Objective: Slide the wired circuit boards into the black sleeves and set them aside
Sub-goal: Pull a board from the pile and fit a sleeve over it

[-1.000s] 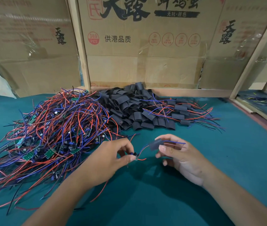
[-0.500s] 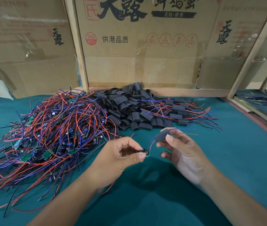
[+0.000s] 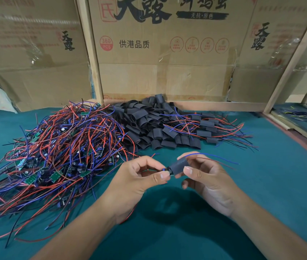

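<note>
My left hand (image 3: 139, 177) pinches one end of a small wired circuit board (image 3: 170, 170) between thumb and fingers. My right hand (image 3: 205, 177) holds a black sleeve (image 3: 180, 165) around the board's other end; blue and red wires run out of the sleeve to the right. A big tangle of wired boards (image 3: 59, 147) with red and blue leads lies on the left. A heap of loose black sleeves (image 3: 149, 122) sits at the back centre. Sleeved boards (image 3: 207, 126) with trailing wires lie to its right.
The work surface is a teal cloth (image 3: 261, 194). Cardboard boxes (image 3: 167, 53) and wooden slats (image 3: 91, 53) wall off the back. A wooden rail (image 3: 295, 132) borders the right side, with more wires beyond it.
My hands have come together: the board, earlier held apart from the sleeve on slack wires, now sits with one end inside the sleeve. The wires poke further out on the right.
</note>
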Motion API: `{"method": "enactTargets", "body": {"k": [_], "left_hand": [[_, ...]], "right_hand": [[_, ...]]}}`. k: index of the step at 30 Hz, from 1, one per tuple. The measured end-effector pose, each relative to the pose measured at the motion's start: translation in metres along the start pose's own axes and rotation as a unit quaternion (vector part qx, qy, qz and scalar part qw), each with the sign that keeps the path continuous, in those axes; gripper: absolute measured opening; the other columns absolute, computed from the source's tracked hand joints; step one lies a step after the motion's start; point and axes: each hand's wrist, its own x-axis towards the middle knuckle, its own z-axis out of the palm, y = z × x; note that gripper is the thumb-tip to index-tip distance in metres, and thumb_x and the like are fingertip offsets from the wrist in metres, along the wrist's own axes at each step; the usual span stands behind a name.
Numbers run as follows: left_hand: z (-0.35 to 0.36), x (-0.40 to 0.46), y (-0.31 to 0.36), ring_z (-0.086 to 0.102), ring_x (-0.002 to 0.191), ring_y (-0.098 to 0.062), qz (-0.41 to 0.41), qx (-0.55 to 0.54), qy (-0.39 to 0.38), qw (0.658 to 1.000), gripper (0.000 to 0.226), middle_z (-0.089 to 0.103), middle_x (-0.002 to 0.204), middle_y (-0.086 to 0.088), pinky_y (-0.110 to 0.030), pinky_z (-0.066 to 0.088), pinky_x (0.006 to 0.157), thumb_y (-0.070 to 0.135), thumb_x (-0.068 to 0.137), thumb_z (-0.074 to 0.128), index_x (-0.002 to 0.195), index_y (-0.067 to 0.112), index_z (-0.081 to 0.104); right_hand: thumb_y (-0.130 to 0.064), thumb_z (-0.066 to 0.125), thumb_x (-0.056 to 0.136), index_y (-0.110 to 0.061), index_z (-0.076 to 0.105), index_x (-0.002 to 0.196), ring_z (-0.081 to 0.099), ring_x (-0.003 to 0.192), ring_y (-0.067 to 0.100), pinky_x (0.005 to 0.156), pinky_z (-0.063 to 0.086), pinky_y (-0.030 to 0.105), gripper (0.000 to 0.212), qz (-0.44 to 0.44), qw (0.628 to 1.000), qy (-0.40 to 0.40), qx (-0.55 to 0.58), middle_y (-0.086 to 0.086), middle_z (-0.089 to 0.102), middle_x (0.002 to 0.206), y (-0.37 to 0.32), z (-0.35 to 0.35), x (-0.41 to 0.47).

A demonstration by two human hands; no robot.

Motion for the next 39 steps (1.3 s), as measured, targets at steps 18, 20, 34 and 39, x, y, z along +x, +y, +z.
{"method": "enactTargets", "body": {"k": [18,20,34,39], "left_hand": [[0.0005,-0.0014,0.0018,0.072,0.092,-0.034,0.000,-0.017,-0.008,1.000,0.019,0.074,0.094,-0.021,-0.028,0.056,0.083,0.022,0.072,0.082,0.086,0.010,0.077],[0.0003,-0.0014,0.0031,0.072,0.099,-0.034,-0.018,-0.059,-0.022,0.998,0.022,0.074,0.101,-0.021,-0.026,0.056,0.083,0.022,0.072,0.079,0.089,0.009,0.078],[0.0011,-0.0018,0.0033,0.074,0.083,-0.024,-0.019,-0.033,-0.037,0.999,0.019,0.075,0.092,-0.020,-0.026,0.057,0.076,0.022,0.067,0.082,0.085,0.015,0.079],[0.0029,-0.0020,0.0038,0.074,0.074,-0.020,0.020,0.018,-0.027,0.999,0.016,0.076,0.085,-0.016,-0.024,0.057,0.069,0.019,0.068,0.081,0.081,0.012,0.076]], "right_hand": [[-0.010,0.078,0.071,-0.002,0.059,0.108,0.068,0.084,0.029,0.064,0.054,0.027,0.042,0.015,0.999,-0.007,-0.031,0.018,0.069,0.097,-0.0016,0.0075,-0.0034],[-0.010,0.080,0.068,-0.002,0.061,0.106,0.070,0.081,0.028,0.062,0.055,0.026,0.043,0.019,1.000,0.008,-0.009,0.019,0.070,0.096,-0.0027,0.0073,-0.0026],[-0.011,0.081,0.069,-0.009,0.070,0.103,0.070,0.084,0.027,0.065,0.056,0.026,0.036,0.027,0.999,-0.014,0.026,0.019,0.070,0.102,-0.0025,0.0059,-0.0030],[-0.011,0.080,0.070,-0.007,0.067,0.105,0.071,0.084,0.028,0.067,0.056,0.026,0.037,0.028,0.999,-0.020,0.023,0.019,0.071,0.101,-0.0021,0.0065,-0.0036]]}}
